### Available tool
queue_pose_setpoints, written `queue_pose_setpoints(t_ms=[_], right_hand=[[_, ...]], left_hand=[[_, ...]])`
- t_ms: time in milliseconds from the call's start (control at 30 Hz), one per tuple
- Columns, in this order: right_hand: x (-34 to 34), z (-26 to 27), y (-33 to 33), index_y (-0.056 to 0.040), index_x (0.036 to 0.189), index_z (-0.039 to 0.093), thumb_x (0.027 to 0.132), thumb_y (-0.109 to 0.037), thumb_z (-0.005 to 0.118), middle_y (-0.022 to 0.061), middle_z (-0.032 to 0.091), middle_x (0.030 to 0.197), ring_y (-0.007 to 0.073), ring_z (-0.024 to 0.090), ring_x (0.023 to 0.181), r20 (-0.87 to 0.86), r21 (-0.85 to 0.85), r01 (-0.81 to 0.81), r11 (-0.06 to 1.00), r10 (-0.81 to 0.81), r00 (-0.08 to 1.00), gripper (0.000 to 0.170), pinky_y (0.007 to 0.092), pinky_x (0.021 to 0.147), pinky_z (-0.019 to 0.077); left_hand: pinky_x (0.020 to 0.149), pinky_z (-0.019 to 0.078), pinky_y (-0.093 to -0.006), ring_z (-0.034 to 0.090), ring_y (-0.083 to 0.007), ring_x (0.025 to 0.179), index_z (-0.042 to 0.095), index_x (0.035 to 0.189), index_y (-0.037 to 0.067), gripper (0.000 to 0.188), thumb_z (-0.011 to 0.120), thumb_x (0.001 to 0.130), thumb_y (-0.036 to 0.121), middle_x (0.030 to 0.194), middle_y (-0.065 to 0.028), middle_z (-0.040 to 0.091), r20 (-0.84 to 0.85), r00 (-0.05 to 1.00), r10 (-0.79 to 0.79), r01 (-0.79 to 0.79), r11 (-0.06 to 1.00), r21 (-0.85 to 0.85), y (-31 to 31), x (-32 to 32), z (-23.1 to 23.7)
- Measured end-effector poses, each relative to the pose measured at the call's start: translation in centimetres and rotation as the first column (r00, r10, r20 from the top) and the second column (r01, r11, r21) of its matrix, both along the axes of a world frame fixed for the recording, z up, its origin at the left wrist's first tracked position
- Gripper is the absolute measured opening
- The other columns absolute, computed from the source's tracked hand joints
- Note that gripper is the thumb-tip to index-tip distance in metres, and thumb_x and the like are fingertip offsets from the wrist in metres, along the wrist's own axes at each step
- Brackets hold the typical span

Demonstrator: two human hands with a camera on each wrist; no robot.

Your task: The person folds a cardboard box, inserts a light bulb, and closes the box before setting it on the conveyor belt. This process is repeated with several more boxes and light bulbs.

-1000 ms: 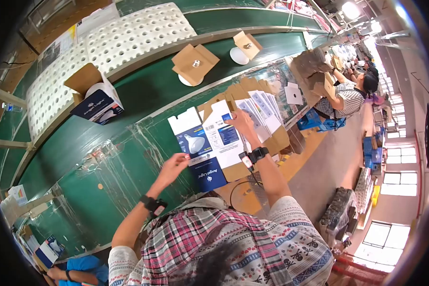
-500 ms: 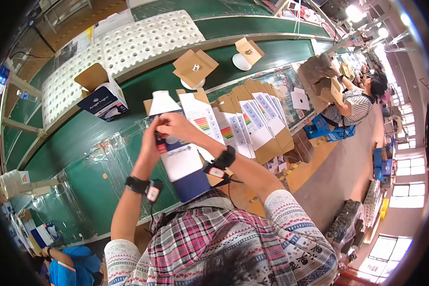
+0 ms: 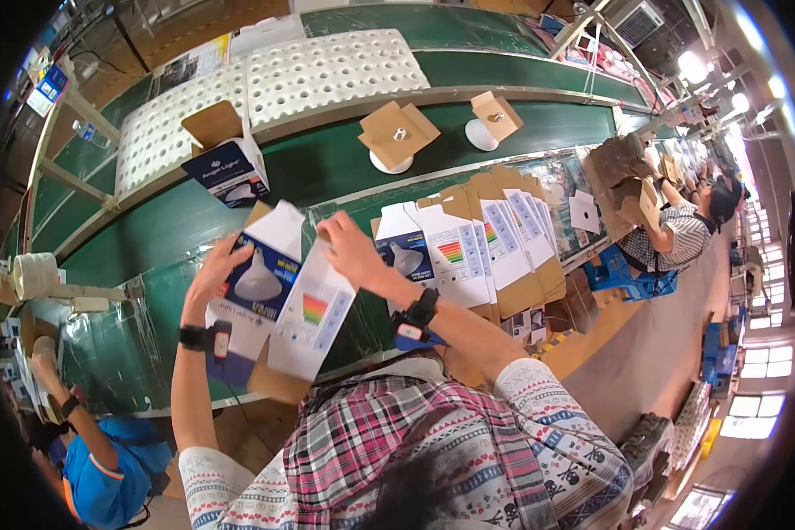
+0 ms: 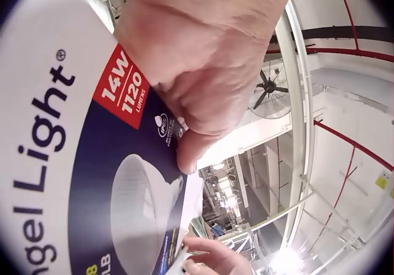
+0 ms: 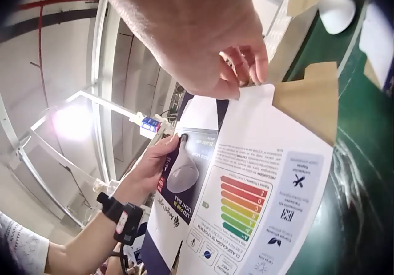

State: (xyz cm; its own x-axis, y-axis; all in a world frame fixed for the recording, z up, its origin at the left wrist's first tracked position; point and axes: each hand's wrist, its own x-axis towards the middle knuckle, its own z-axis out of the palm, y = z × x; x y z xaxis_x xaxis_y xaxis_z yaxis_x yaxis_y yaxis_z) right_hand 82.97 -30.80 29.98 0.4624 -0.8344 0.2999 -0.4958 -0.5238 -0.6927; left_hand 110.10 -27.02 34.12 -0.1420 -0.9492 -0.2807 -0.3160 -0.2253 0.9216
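A blue-and-white light bulb carton (image 3: 261,281), partly opened out from flat, is held up over the bench in front of me. My left hand (image 3: 215,269) grips its left edge; in the left wrist view the thumb lies on the blue printed face beside the red 14W label (image 4: 122,85). My right hand (image 3: 355,252) pinches the upper edge of the white side panel (image 5: 271,139), which carries a coloured energy chart. In the right wrist view, brown end flaps (image 5: 314,99) stick out from that panel. The two printed panels meet at an angle along a crease.
Flat cartons (image 3: 512,256) lie fanned out to the right. On the green conveyor (image 3: 318,168) stand an upright bulb box (image 3: 230,172) and two bulbs (image 3: 393,163) with cardboard inserts. White perforated foam trays (image 3: 327,75) lie behind. Other people (image 3: 671,230) sit along the line.
The carton has come off the fanned pile and moved left in both hands. Its panels have spread apart from flat. My right hand has shifted from beside the left hand to the white panel's edge.
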Motion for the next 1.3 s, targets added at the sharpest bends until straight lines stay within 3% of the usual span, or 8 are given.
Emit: queue_pose_setpoints(t_ms=[133, 233, 433, 633, 733, 1000, 1133, 1300], right_hand=[[0.6, 0.5, 3.6, -0.0035, 0.093, 0.052, 0.073, -0.011, 0.059, 0.0126, 0.052, 0.085, 0.0311, 0.054, 0.084, 0.074, 0.24, -0.076, 0.968, 0.06, 0.995, 0.022, 0.0383, 0.072, 0.0456], [0.4, 1.1, 4.5, -0.0018, 0.087, 0.057, 0.07, -0.015, 0.065, 0.0136, 0.053, 0.079, 0.0308, 0.055, 0.079, 0.129, 0.652, -0.176, 0.738, 0.12, 0.984, 0.023, 0.0388, 0.071, 0.0444], [1.9, -3.8, 3.6, -0.002, 0.085, 0.062, 0.067, -0.015, 0.068, 0.0152, 0.054, 0.081, 0.0326, 0.055, 0.082, 0.032, 0.269, -0.242, 0.932, 0.243, 0.97, 0.022, 0.0395, 0.074, 0.0441], [1.8, -9.1, 4.2, -0.0007, 0.083, 0.06, 0.071, -0.008, 0.065, 0.0186, 0.055, 0.088, 0.039, 0.057, 0.081, 0.054, 0.333, -0.28, 0.9, 0.278, 0.959, 0.015, 0.043, 0.073, 0.0465], [0.8, -9.1, 5.4, 0.0014, 0.084, 0.059, 0.072, -0.003, 0.059, 0.0201, 0.057, 0.093, 0.0403, 0.056, 0.085, -0.014, 0.398, -0.254, 0.881, 0.283, 0.959, 0.012, 0.0446, 0.075, 0.046], [-3.2, -11.0, 6.1, 0.005, 0.096, 0.057, 0.064, 0.01, 0.045, 0.0237, 0.058, 0.095, 0.04, 0.054, 0.097, -0.056, 0.557, -0.377, 0.74, 0.487, 0.872, 0.034, 0.0459, 0.085, 0.0426], [-4.1, -7.1, 0.1, -0.0024, 0.097, 0.059, 0.067, 0.009, 0.045, 0.0177, 0.058, 0.095, 0.036, 0.054, 0.098, -0.04, 0.503, -0.361, 0.785, 0.439, 0.898, 0.035, 0.0399, 0.085, 0.0438], [-3.6, -1.6, -12.5, -0.007, 0.1, 0.058, 0.08, -0.003, 0.051, 0.0134, 0.053, 0.098, 0.0323, 0.055, 0.094, -0.112, -0.002, 0.21, 0.978, -0.209, 0.971, 0.021, 0.0409, 0.076, 0.0466]], left_hand=[[0.081, 0.0413, -0.0243, 0.05, -0.01, 0.088, 0.055, 0.112, -0.003, 0.033, 0.055, 0.089, 0.021, 0.094, -0.0024, 0.059, 0.05, 0.999, 0.001, -0.005, 0.996, 0.089, 2.8, 0.2, 1.8], [0.074, 0.0423, -0.0256, 0.05, -0.0087, 0.082, 0.056, 0.109, -0.003, 0.029, 0.055, 0.089, 0.019, 0.09, -0.0012, 0.059, 0.029, 0.999, -0.039, 0.037, 0.997, 0.073, 3.9, 1.1, 0.8], [0.061, 0.0443, -0.0417, 0.056, -0.0398, 0.069, 0.057, 0.1, 0.002, 0.024, 0.058, 0.084, 0.019, 0.072, -0.025, 0.057, 0.474, 0.88, 0.009, 0.098, 0.975, -0.201, 4.8, -0.9, 3.6], [0.068, 0.0463, -0.0466, 0.059, -0.0421, 0.079, 0.044, 0.125, 0.008, 0.049, 0.062, 0.081, 0.024, 0.087, -0.0246, 0.062, 0.551, 0.833, -0.047, 0.134, 0.984, -0.118, 6.9, -4.6, -0.3], [0.083, 0.0458, -0.0413, 0.056, -0.042, 0.098, 0.041, 0.128, 0.003, 0.055, 0.064, 0.081, 0.022, 0.101, -0.0249, 0.061, 0.308, 0.948, -0.076, 0.145, 0.968, -0.206, 7.1, -5.3, -0.2], [0.105, 0.0285, -0.0425, 0.03, -0.0375, 0.129, 0.023, 0.138, -0.003, 0.111, 0.075, 0.06, 0.057, 0.139, -0.023, 0.028, 0.485, 0.856, -0.177, 0.154, 0.984, 0.087, 7.9, -3.3, -12.6], [0.107, 0.0269, -0.0417, 0.027, -0.0374, 0.13, 0.023, 0.139, -0.002, 0.108, 0.074, 0.062, 0.055, 0.14, -0.0218, 0.027, 0.315, 0.938, -0.142, 0.115, 0.988, 0.103, 7.6, -2.3, -12.6], [0.107, 0.0272, -0.0401, 0.03, -0.0337, 0.13, 0.026, 0.139, 0.0, 0.103, 0.077, 0.063, 0.047, 0.138, -0.0212, 0.031, 0.159, 0.977, -0.144, 0.112, 0.975, 0.194, 6.2, -0.6, -11.2]])
